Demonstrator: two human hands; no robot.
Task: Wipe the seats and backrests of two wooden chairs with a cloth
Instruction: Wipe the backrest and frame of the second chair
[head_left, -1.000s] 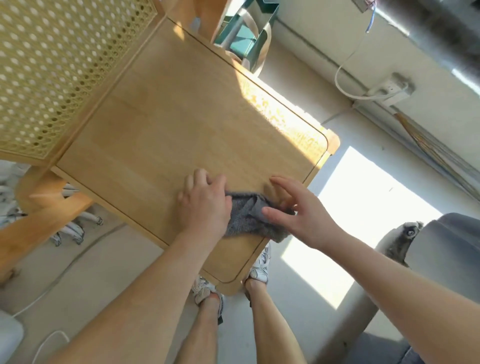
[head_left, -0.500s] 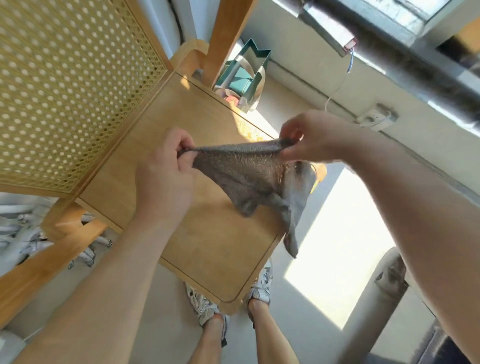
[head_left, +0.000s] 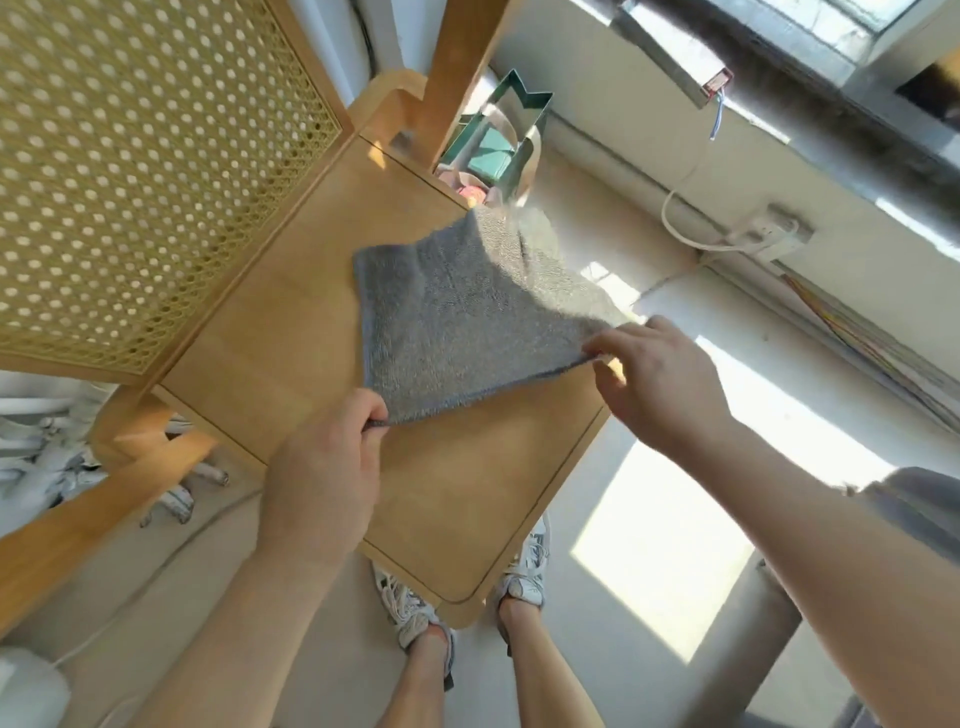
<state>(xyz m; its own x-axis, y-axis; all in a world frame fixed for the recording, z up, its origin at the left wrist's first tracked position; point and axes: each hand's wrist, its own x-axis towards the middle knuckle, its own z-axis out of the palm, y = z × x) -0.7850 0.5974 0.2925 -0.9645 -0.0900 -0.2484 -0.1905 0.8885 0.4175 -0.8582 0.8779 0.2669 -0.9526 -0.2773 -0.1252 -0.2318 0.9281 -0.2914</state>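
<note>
Left hand (head_left: 322, 478): back of the hand toward the camera, fingertips curled under and out of sight, thumb and forefinger pinching the near corner of a grey square terry cloth (head_left: 467, 312); the forearm enters from the lower left edge of view. Right hand (head_left: 660, 384): knuckles up, fingers bent, gripping the cloth's right corner from above; which fingers close on it is hard to make out. Its forearm runs off to the lower right, where a grey sleeve (head_left: 914, 504) is cut off. Cloth: spread between the two hands above the light wooden chair seat (head_left: 467, 499), far edge lifted and blurred; whether any part touches the seat cannot be told. It hangs over the middle of the seat, far corner toward the seat's right back corner, the left hand at its near corner and the right hand over the seat's right edge. Woven cane backrest (head_left: 130, 171): cut off at top and left. Green paper bag (head_left: 498, 150): behind the seat's back edge, partly hidden by a wooden upright (head_left: 457, 67) and the cloth. White trainers (head_left: 410, 608): on the floor below the seat's front corner, partly covered by it.
</note>
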